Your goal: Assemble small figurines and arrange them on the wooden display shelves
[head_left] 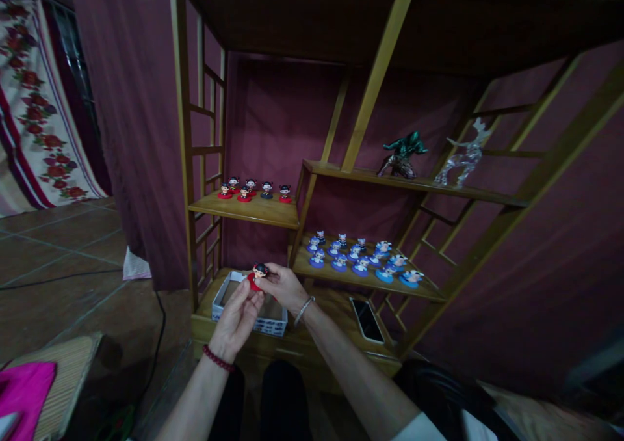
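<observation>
Both hands meet over the figurine: the right hand pinches its dark head and red base from the right, while the left hand cups it from below, fingers closed against it. Just beneath them sits a white box. Up and left, five matching figurines stand on a shelf. Judging by that row, placing this one calls for an upright, steady lift.

Shelf unit: I see stepped wooden tiers.
9 o'clock tier: red-base figurines.
3 o'clock tier: blue-base figurines.
1 o'clock tier: green statuette, clear deer.
Bottom board: box, phone.
</observation>
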{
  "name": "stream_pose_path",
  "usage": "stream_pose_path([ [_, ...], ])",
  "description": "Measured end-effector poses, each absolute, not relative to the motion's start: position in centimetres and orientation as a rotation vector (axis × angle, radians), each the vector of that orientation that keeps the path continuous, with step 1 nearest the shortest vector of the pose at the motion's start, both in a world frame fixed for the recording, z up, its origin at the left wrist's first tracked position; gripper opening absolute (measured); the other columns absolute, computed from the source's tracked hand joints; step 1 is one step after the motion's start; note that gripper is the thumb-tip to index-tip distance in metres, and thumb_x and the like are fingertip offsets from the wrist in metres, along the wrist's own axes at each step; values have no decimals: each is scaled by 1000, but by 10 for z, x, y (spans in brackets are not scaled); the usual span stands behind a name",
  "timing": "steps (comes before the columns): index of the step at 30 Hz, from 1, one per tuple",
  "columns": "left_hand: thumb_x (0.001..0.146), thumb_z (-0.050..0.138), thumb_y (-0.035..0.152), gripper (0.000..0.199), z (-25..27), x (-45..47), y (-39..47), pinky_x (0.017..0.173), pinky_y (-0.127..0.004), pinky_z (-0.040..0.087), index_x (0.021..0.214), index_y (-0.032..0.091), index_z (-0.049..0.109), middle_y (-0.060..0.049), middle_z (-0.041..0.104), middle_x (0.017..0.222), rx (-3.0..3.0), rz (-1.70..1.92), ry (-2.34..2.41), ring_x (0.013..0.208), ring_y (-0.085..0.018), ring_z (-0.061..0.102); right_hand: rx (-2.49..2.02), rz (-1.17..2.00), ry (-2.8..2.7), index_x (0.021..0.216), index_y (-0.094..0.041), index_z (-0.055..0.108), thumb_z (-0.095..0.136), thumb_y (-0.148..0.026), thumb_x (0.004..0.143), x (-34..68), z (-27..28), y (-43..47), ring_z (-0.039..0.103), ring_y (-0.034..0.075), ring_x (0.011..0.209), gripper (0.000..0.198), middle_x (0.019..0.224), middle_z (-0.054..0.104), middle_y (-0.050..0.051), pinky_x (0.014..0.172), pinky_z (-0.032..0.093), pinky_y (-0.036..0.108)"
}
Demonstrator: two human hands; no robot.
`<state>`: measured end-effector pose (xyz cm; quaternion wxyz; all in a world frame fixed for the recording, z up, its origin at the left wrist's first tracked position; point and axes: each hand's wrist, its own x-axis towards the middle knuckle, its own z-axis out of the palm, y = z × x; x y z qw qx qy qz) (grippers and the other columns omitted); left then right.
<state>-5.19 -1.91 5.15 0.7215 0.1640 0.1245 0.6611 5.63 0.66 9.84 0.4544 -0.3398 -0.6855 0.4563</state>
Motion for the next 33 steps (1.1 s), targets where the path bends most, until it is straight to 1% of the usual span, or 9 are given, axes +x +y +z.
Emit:
stream_pose_path([
  [4,76,54,10,11,56,-54,-18,73,-24,50,83,12,63,-6,66,83,345,1464,266,74,-11,61,-790,1133,-1691,85,-15,59,64,-34,63,56,102,8,60,14,78,30,82,64,2,78,46,31],
  [9,73,56,9,11,68,-58,-18,76,-24,49,81,12,64,-5,66,83,385,1466,258,76,-11,61,-766,1122,-1710,90,-15,58,65,-39,63,55,106,10,59,15,82,36,87,64,3,81,46,33],
  [15,71,59,7,11,79,-64,-18,78,-24,48,79,12,64,-6,67,83,440,1500,258,77,-12,61,-739,1041,-1800,89,-16,59,66,-37,63,51,112,9,58,17,88,34,88,62,2,83,44,33],
  [19,70,59,8,13,85,-69,-17,78,-23,47,81,13,64,-5,66,84,472,1509,260,78,-12,61,-736,1023,-1821,89,-17,58,67,-36,62,47,121,6,58,16,86,34,87,62,1,81,45,32],
  [25,70,61,10,17,94,-74,-16,86,-27,44,87,14,62,-6,66,90,558,1507,290,85,-14,60,-770,991,-1835,90,-16,58,65,-37,64,43,134,1,58,15,81,34,87,62,2,76,46,29],
  [29,69,61,11,19,99,-78,-16,86,-28,44,88,13,62,-7,65,93,615,1509,285,88,-15,60,-749,983,-1815,88,-16,59,65,-32,63,41,135,4,58,14,81,30,87,63,2,75,45,28],
  [33,68,63,10,19,105,-81,-18,84,-27,45,87,12,62,-8,65,93,652,1522,318,87,-15,60,-746,1031,-1758,88,-17,59,66,-32,62,38,135,7,58,15,83,32,85,63,1,75,46,28],
])
